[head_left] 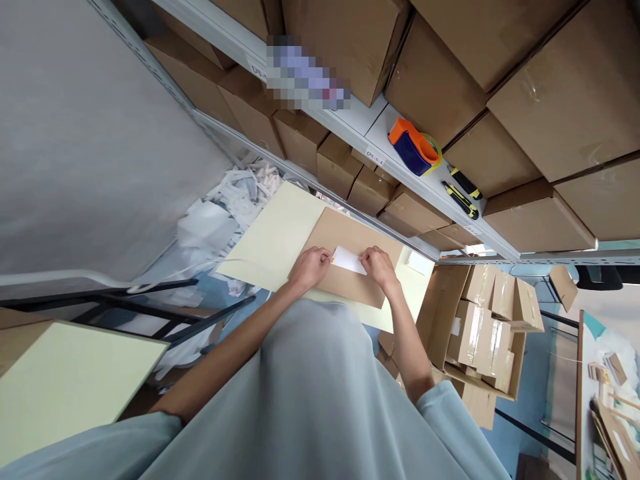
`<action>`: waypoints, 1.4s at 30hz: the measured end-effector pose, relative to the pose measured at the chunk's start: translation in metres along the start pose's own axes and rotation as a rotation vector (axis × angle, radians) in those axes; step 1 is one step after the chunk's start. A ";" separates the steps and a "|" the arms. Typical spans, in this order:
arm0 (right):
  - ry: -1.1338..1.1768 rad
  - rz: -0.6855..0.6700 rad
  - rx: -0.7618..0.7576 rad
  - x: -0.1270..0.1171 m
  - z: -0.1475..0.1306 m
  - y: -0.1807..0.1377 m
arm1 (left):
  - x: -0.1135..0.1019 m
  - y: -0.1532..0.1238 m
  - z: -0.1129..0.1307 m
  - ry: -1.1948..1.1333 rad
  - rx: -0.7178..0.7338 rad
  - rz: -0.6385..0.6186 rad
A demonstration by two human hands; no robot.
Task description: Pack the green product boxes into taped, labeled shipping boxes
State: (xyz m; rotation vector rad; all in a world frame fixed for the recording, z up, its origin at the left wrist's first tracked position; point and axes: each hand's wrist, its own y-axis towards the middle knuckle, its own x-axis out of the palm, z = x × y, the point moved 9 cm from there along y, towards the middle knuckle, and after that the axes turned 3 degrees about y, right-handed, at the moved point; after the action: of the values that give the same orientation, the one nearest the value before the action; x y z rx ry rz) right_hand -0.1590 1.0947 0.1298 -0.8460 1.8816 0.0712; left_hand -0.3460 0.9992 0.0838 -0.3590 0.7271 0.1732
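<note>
A flat brown cardboard parcel (pixel 350 257) lies on a pale yellow table (pixel 273 233). A white label (pixel 349 260) sits on top of the parcel. My left hand (pixel 310 267) has its fingers curled and pinches the label's left edge. My right hand (pixel 379 265) is closed with its fingertips pressed on the label's right edge. Both hands rest on the parcel, and the label stretches between them.
Metal shelves (pixel 370 120) above carry many brown boxes, an orange and blue tape dispenser (pixel 414 147) and two yellow-black utility knives (pixel 463 190). An open carton (pixel 493 333) of small taped boxes stands at the right. White paper scraps (pixel 220 213) pile up at the left.
</note>
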 end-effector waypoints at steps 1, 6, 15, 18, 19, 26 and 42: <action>-0.007 0.000 0.000 0.001 0.000 0.000 | -0.002 -0.001 0.001 0.003 0.005 0.008; -0.048 -0.001 -0.002 0.005 -0.001 0.002 | -0.015 0.003 0.031 0.025 0.236 0.101; -0.087 -0.005 0.009 0.012 0.006 0.003 | 0.005 0.037 0.044 0.170 0.451 0.059; -0.080 0.016 0.025 0.015 0.011 0.002 | 0.009 0.042 0.040 0.184 0.463 0.036; -0.078 0.025 0.033 0.017 0.013 0.002 | 0.010 0.044 0.039 0.186 0.464 0.028; -0.082 0.110 0.090 0.027 0.025 0.006 | 0.019 0.054 0.031 0.196 0.411 0.008; -0.079 0.303 0.264 0.033 0.024 -0.008 | 0.022 0.050 0.029 0.251 0.400 0.035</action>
State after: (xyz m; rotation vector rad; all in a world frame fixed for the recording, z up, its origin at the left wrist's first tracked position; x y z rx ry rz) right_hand -0.1435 1.0816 0.0937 -0.3712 1.8806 0.0401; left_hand -0.3257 1.0573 0.0761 0.0161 0.9944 0.0127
